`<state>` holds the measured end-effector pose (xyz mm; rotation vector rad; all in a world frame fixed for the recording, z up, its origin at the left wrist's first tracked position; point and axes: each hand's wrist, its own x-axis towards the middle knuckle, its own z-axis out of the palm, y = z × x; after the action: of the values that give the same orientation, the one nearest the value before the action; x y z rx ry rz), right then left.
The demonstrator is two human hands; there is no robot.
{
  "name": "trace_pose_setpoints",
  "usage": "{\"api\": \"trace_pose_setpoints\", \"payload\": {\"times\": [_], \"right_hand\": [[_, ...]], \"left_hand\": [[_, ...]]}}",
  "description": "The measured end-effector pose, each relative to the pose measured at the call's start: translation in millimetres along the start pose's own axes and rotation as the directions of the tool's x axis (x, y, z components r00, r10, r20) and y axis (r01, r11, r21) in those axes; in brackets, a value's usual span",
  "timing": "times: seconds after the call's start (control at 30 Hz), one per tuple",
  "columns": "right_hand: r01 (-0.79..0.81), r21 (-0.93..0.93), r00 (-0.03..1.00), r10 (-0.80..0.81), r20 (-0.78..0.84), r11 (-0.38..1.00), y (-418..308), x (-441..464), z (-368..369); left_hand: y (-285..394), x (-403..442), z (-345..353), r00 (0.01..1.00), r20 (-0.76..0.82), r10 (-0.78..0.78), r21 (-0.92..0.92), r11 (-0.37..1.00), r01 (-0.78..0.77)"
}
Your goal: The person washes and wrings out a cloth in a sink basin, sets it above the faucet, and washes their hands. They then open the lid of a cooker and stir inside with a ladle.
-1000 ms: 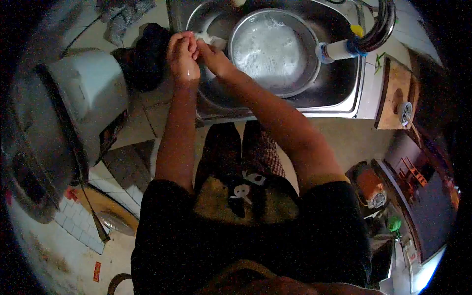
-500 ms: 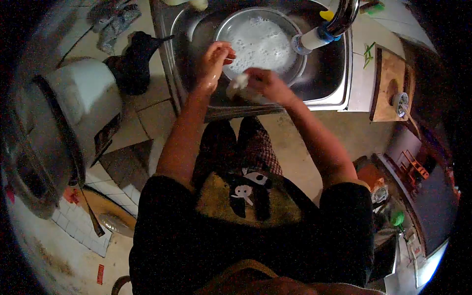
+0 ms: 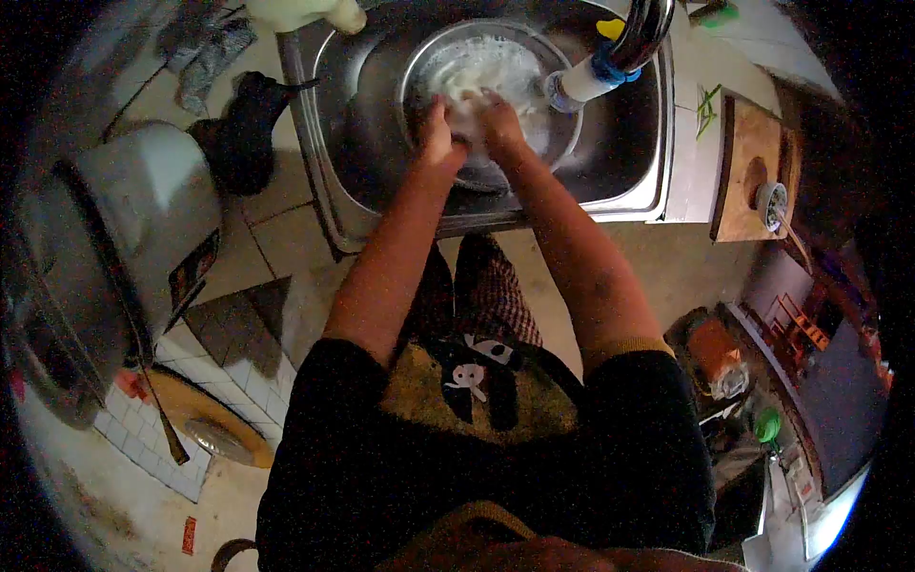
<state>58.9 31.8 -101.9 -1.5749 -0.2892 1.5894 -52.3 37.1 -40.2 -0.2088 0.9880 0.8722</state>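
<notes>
A round metal basin (image 3: 408,100) stands in the steel sink, holding cloudy, foamy water. Both my hands are close together over its near half, among the suds. Between them is a wet whitish cloth (image 3: 469,98), blurred and partly covered by fingers. My left hand (image 3: 438,133) presses against the cloth from the left with bent fingers. From the right, my right hand (image 3: 498,124) grips the same cloth, its fingertips hidden in foam and motion blur.
The tap (image 3: 593,78) reaches over the basin's right side. A cutting board (image 3: 739,186) with a small cup (image 3: 770,202) lies on the right counter. Left of the sink are a black bag-like item (image 3: 246,138) and a grey cloth (image 3: 212,67). A pale bottle-like object (image 3: 295,11) is at the top.
My left hand has moved right and into the basin. My right hand has carried the whitish cloth from the basin's near rim into the suds, and the hands have come together.
</notes>
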Motion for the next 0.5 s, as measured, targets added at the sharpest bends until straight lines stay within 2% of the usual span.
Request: {"api": "trace_pose_setpoints", "payload": {"times": [0.03,0.07,0.1,0.17,0.2,0.23,0.27,0.3,0.33,0.37,0.4,0.43,0.47,0.5], "right_hand": [[0.126,-0.25,0.992,-0.113,0.065,0.96,-18.5,-21.6,14.0],[0.257,-0.473,0.966,-0.207,0.156,0.842,-36.8,-42.7,24.7],[0.26,-0.474,0.965,-0.205,0.165,0.841,-45.2,-62.2,30.5],[0.513,-0.52,0.859,-0.403,0.316,0.683,-59.5,-98.1,40.5],[0.611,-0.499,0.786,-0.547,0.289,0.614,-64.7,-111.7,47.2],[0.612,-0.498,0.786,-0.546,0.291,0.615,-68.1,-111.2,50.9],[0.661,-0.587,0.717,-0.624,0.31,0.468,-71.3,-107.8,53.9],[0.681,-0.664,0.642,-0.688,0.339,0.308,-74.7,-104.4,56.1],[0.678,-0.708,0.592,-0.717,0.367,0.198,-82.2,-98.4,53.9],[0.679,-0.707,0.592,-0.718,0.367,0.198,-83.4,-84.9,47.5],[0.633,-0.746,0.621,-0.711,0.33,0.207,-81.3,-67.2,37.7],[0.585,-0.783,0.645,-0.707,0.29,0.213,-79.1,-49.2,26.8],[0.596,-0.783,0.606,-0.739,0.295,0.176,-75.6,-29.2,15.0],[0.604,-0.784,0.568,-0.766,0.3,0.141,-79.3,-19.2,5.2]], "left_hand": [[0.9,1.6,2.4,0.995,0.019,0.103,0.054,0.993,-0.104],[2.7,3.6,4.7,0.978,0.044,0.205,0.104,0.972,-0.208],[4.3,3.4,3.9,0.951,0.066,0.303,0.151,0.939,-0.309],[15.9,6.7,6.4,0.996,0.053,0.069,0.172,0.982,-0.077],[5.9,-2.8,6.4,0.912,0.303,0.277,0.104,0.942,-0.32],[5.1,-6.4,8.8,0.908,0.345,0.237,-0.015,0.969,-0.247],[4.9,-11.5,12.8,0.902,0.385,0.196,-0.126,0.979,-0.159],[4.4,-16.6,17.0,0.902,0.384,0.195,-0.124,0.979,-0.159],[1.6,-21.2,22.9,0.928,0.289,0.236,-0.054,0.972,-0.23],[-2.4,-22.8,27.1,0.94,0.193,0.283,0.022,0.956,-0.293],[-11.9,-6.1,17.6,0.881,0.362,0.304,-0.023,0.948,-0.317],[-14.8,-6.4,18.9,0.881,0.365,0.301,-0.021,0.949,-0.315],[-14.8,-4.4,22.4,0.881,0.336,0.333,0.275,0.86,-0.43],[-13.8,-1.2,16.9,0.865,0.377,0.331,0.386,0.793,-0.472]]}}
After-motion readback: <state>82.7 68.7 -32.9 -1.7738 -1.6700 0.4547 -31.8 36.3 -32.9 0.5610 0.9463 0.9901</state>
